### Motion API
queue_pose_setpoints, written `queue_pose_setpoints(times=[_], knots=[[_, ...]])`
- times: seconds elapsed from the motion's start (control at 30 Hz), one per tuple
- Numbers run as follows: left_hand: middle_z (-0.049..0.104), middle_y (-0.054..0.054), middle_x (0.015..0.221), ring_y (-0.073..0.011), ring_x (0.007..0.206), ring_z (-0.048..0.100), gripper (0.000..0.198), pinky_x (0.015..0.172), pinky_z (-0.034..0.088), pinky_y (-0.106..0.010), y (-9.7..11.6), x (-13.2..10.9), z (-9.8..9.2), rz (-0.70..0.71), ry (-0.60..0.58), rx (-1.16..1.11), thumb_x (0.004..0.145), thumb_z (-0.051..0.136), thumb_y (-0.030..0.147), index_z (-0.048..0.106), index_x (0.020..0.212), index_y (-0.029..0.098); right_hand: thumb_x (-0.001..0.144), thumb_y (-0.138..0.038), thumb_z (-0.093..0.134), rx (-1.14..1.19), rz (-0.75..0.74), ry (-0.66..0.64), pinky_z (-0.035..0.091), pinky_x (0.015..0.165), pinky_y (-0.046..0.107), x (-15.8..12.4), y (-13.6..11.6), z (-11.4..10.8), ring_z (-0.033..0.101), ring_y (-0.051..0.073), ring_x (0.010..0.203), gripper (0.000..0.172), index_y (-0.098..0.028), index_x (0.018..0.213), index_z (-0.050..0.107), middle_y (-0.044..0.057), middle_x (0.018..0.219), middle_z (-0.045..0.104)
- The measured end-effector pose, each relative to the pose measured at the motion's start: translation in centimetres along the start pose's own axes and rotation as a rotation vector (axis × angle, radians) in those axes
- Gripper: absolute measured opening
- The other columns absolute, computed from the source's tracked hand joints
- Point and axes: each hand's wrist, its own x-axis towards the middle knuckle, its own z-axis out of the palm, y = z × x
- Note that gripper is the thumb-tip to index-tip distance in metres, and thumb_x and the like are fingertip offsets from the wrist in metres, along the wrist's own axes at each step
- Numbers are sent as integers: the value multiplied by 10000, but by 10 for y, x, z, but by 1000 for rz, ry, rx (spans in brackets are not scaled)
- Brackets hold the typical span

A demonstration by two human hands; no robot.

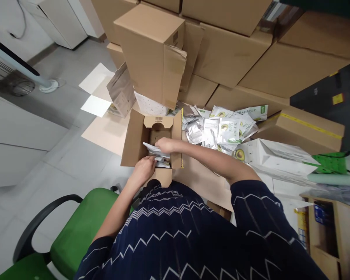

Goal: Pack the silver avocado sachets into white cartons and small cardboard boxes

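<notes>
Open carton (133, 144) | right hand (165, 145) — fingers closed on foil pouch (150, 148) inside | left hand (144, 169) — curled at carton's near wall, grip unclear

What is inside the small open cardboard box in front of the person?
Silvery pouches, the right hand on them, the left hand at the near wall. The hands hide the bottom.

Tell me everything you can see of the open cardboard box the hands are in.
The open box is plain brown corrugated cardboard, upright, top flaps folded outward. Its far flap carries a barcode label above a rounded cut-out. Silver pouches lie inside. The right hand reaches in onto them; the left hand is at the near rim. A taller closed carton stands just behind it.
</notes>
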Motion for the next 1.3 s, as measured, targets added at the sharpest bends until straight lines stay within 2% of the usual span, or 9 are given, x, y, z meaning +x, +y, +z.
queue_pose_setpoints(times=[0.17, 0.37, 0.43, 0.53, 0.67, 0.73, 0.87, 1.1, 1.3], knots=[[577, -140, 1269, -250, 1030, 683, 294, 897, 542, -371, 2, 3, -2, -50, 79, -89, 949, 510, 247, 558, 1228, 171, 785, -70, 635, -99, -59, -215, 422, 690, 271, 13, -5, 13, 679, 237, 853, 280, -100, 1033, 761, 132, 996, 754], [579, -142, 1310, -259, 1110, 656, 364, 927, 539, -380, -3, 15, -5, 14, 42, -124, 905, 549, 192, 516, 1266, 169, 781, -92, 625, 83, -98, -139, 480, 720, 301, 9, -1, 15, 681, 238, 815, 178, -90, 894, 761, 131, 904, 747], [657, -142, 1225, -265, 1132, 651, 306, 963, 520, -382, -5, 18, -7, 37, -31, -96, 936, 498, 192, 565, 1232, 150, 848, -170, 600, 357, -204, 32, 496, 747, 282, -8, 12, 10, 679, 194, 811, 167, -127, 898, 753, 88, 896, 749], [692, -145, 1206, -255, 1138, 655, 301, 993, 504, -370, -4, 18, -7, 33, -57, -56, 973, 444, 219, 625, 1202, 145, 914, -379, 565, 916, -150, 555, 520, 753, 257, -42, 54, 18, 676, 147, 801, 250, -187, 944, 724, 31, 861, 735], [701, -133, 1204, -245, 1098, 673, 315, 975, 513, -359, 0, 17, -6, 35, -51, -17, 990, 420, 251, 678, 1145, 158, 838, -432, 654, 1266, 607, 1212, 523, 685, 255, -75, 128, 85, 640, 149, 704, 264, -181, 756, 649, 41, 693, 670], [701, -130, 1205, -243, 1093, 675, 319, 969, 514, -352, 1, 18, -7, 41, -54, 0, 992, 421, 258, 678, 1153, 158, 812, -370, 673, 1402, 924, 1068, 502, 590, 277, -76, 150, 127, 603, 163, 607, 249, -184, 663, 602, 51, 631, 628], [701, -125, 1209, -234, 1102, 674, 329, 971, 505, -332, 4, 19, -8, 46, -82, 36, 1003, 408, 271, 669, 1168, 157, 837, -371, 631, 1607, 996, 890, 497, 550, 317, -52, 156, 174, 610, 193, 579, 239, -215, 673, 556, 51, 624, 591], [700, -124, 1192, -243, 1052, 689, 367, 901, 520, -342, 12, 14, -10, -18, -91, 111, 1025, 351, 314, 669, 1154, 183, 874, -372, 538, 1565, 1037, 933, 470, 593, 309, -16, 155, 150, 569, 189, 595, 177, -223, 781, 524, -3, 583, 514], [694, -118, 1203, -235, 1059, 678, 379, 888, 506, -328, 12, 13, -9, -14, -83, 157, 1034, 338, 330, 672, 1140, 187, 917, -366, 469, 836, 848, 1184, 423, 702, 294, -77, 138, 116, 554, 195, 747, 246, -231, 712, 486, 16, 667, 543]])
